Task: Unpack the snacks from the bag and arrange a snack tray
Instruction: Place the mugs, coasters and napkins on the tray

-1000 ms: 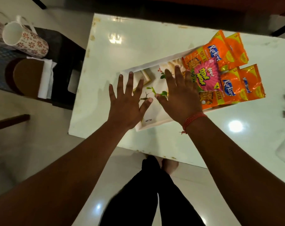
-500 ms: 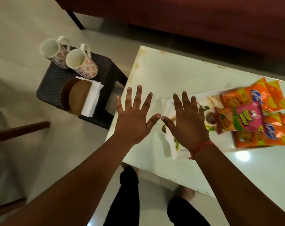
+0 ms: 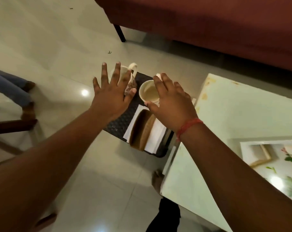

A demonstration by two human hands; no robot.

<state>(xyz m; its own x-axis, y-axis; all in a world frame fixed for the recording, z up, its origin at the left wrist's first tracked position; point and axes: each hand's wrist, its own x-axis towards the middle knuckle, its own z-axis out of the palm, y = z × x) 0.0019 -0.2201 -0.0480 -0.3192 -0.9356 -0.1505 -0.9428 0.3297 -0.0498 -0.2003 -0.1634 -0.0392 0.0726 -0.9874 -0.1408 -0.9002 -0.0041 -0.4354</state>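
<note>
Left hand point(image 3: 112, 96) and right hand point(image 3: 172, 102) spread, grip released, over two mugs point(image 3: 149, 92) on a dark stool point(image 3: 120, 121), tray point(image 3: 252, 153) on counter point(image 3: 234, 113) alongside

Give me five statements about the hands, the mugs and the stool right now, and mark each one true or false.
1. Both hands, the left hand and the right hand, have their fingers spread and grip nothing. True.
2. Two mugs, one by the right hand and one behind the left hand, stand on the dark stool. True.
3. The mugs stand on the white table. False: they are on the stool beside it.
4. The red thread is on the left wrist. False: the right wrist.
5. A brown round piece lies on white napkins. True.
</note>
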